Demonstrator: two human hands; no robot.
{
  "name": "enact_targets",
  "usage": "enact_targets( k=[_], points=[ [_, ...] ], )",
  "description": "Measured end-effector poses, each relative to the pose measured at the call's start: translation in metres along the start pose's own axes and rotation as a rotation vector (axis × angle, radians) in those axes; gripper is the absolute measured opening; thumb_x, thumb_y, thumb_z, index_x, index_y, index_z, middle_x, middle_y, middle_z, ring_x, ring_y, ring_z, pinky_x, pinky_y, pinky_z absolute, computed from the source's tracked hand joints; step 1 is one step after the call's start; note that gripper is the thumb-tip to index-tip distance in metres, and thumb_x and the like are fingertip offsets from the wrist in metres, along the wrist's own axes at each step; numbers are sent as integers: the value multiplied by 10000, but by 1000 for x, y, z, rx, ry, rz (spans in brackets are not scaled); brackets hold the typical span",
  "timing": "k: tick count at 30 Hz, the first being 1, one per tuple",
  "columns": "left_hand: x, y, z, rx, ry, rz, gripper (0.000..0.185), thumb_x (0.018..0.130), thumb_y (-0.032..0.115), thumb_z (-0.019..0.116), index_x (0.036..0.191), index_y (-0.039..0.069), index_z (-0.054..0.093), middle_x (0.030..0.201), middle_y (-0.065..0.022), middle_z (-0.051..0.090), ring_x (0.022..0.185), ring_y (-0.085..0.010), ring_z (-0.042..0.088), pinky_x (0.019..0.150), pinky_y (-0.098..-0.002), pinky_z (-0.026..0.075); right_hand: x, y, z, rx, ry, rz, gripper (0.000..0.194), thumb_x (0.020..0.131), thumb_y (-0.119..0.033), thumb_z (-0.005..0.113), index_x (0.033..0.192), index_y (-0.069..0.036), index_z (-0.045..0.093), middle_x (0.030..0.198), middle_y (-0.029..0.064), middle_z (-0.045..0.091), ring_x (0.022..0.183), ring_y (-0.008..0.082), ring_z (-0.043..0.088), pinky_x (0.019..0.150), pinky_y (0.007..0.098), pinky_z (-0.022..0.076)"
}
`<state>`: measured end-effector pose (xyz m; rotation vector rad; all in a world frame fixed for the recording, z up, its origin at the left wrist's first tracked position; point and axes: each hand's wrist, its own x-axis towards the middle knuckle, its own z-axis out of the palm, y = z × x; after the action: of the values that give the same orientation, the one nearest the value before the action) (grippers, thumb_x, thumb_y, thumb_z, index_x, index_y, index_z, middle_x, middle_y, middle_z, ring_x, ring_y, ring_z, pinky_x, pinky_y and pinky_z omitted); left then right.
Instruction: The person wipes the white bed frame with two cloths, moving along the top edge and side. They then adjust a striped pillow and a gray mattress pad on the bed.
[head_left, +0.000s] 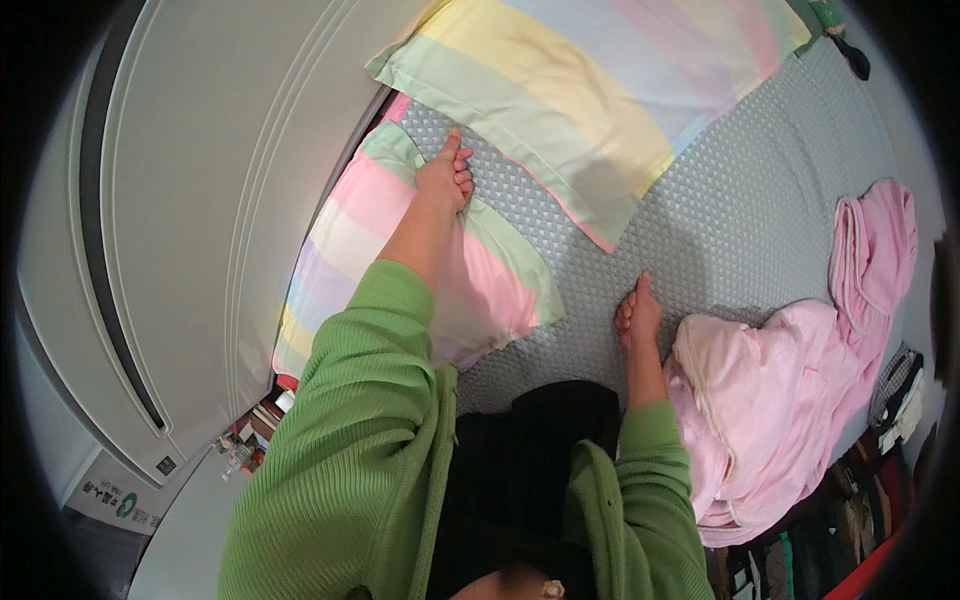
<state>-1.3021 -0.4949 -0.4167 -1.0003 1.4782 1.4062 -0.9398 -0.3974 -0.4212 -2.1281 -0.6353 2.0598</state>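
My left hand (448, 172), fingers curled and thumb extended, is over the green edge of the nearer striped pillow (360, 196). Nothing shows in its grasp. Curled the same way, thumb pointing away from me, my right hand (640, 311) is above the grey textured mattress cover (570, 270) and seems to hold nothing. Whether either hand presses on the surface below I cannot tell. A larger pastel-striped pillow (555, 75) lies beyond both hands, one corner pointing towards me. My left forearm crosses the nearer pillow and hides part of it.
A crumpled pink blanket (765, 390) lies right of my right hand, with a folded pink piece (870, 255) beyond it. White panelling (202, 187) rises along the bed's left side. Assorted clothes (825, 525) are at the lower right.
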Motion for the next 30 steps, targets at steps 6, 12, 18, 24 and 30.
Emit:
enact_targets(
  k=[6,12,18,24,30],
  points=[
    [-10,-16,-5,30,-118,264,409,891,422,636,749,42,581,518,34,426,392,-92,328,380,-251,253,0,-4,4,-23,23,19,541,901,-517,577,547,-159,380,440,-2,373,322,123,302,324,268,237],
    [-125,-127,-52,461,-394,492,485,1005,367,404,632,73,505,539,-19,461,528,-108,426,488,-238,327,12,5,-6,15,-17,-14,533,900,-511,583,552,-151,400,450,0,395,323,117,307,317,269,225],
    [-122,-253,-206,45,29,-88,436,845,415,704,646,73,520,475,8,402,343,-94,313,324,-243,230,7,0,-1,23,-36,-20,519,900,-508,585,573,-144,412,464,-5,398,337,110,302,325,255,220],
    [-83,-263,-209,120,49,-67,459,797,472,736,702,85,506,447,32,367,320,-85,291,316,-239,225,14,5,-6,24,-60,-37,491,890,-506,602,606,-150,416,467,-20,392,340,100,296,336,256,213],
    [-83,-264,-208,124,70,-48,471,787,481,743,721,77,509,447,40,362,320,-79,271,320,-238,213,21,4,-7,56,-138,-69,486,879,-512,615,608,-163,411,469,-34,394,341,89,307,338,248,203]
  ],
)
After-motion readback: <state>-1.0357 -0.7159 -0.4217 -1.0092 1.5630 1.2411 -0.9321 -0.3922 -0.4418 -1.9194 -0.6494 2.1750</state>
